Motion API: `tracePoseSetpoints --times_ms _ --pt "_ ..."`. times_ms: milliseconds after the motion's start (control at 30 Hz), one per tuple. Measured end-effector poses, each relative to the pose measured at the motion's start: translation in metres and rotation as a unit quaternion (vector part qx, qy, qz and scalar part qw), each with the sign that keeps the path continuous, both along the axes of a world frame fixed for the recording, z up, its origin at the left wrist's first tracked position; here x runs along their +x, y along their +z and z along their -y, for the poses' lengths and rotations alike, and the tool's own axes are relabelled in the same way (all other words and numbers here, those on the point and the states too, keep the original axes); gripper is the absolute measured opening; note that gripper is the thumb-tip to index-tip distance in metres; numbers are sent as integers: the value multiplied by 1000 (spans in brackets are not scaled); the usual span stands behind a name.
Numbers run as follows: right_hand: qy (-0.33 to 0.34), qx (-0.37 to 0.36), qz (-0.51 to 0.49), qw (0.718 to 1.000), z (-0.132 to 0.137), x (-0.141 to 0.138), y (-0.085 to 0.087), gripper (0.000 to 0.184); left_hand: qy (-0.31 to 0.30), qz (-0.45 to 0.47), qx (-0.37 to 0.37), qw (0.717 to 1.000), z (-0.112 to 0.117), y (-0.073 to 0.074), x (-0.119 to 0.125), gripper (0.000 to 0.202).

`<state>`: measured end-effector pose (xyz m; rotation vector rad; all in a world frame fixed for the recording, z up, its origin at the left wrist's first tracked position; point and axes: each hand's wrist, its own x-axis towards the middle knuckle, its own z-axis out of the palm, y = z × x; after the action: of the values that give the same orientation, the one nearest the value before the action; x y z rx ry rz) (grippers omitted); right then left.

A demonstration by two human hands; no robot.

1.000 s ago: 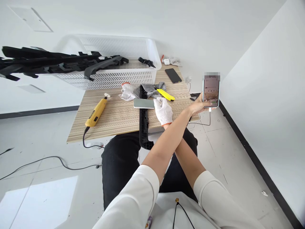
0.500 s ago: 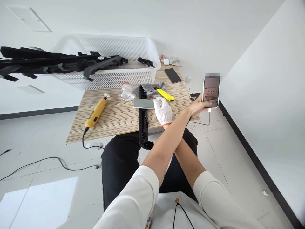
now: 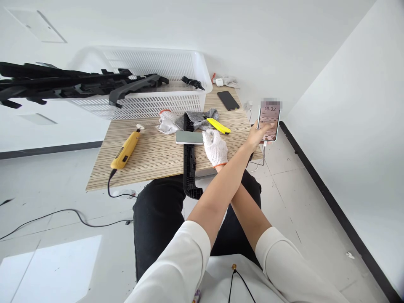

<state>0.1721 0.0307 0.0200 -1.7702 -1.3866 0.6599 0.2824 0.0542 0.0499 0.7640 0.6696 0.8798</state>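
**Inspector:** State both hands.

**Assistant:** The arms are crossed. The bare left hand (image 3: 256,135) reaches across to the right and is closed round a lit smartphone in a pale case (image 3: 269,123), held upright off the table's right edge, a white cable hanging below it. The right hand (image 3: 216,147), in a white knitted glove, rests on the striped wooden table (image 3: 151,155), fingers loosely curled, gripping nothing that I can see, touching a grey flat phone (image 3: 189,137) that lies across a long black plastic trim part (image 3: 189,168).

**Inspector:** What has changed?

**Assistant:** The lit phone has come lower and nearer the table, and its screen now shows a clock face. The gloved hand has not moved.

**Inspector:** Surroundings?

**Assistant:** A yellow corded rotary tool (image 3: 125,150) lies to the left, a yellow utility knife (image 3: 218,126) beside a grey cloth, and a white perforated basket (image 3: 151,80) behind.
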Motion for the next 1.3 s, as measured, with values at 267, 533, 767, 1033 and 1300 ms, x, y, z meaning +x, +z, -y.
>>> tracePoseSetpoints --times_ms 267,533,767,1033,1300 --pt "-2 1 -6 1000 1 0 2 36 19 2 39 999 -8 -7 4 37" --pt "0 -13 9 1000 1 0 3 36 20 21 37 999 -3 -5 5 33" --pt "0 -8 16 1000 3 0 4 36 7 -7 55 998 -1 -4 5 33" --pt "0 -5 15 1000 2 0 3 37 5 -11 57 998 1 -1 3 32" --pt "0 -3 13 1000 3 -1 3 38 -8 -2 65 998 2 -2 2 36"
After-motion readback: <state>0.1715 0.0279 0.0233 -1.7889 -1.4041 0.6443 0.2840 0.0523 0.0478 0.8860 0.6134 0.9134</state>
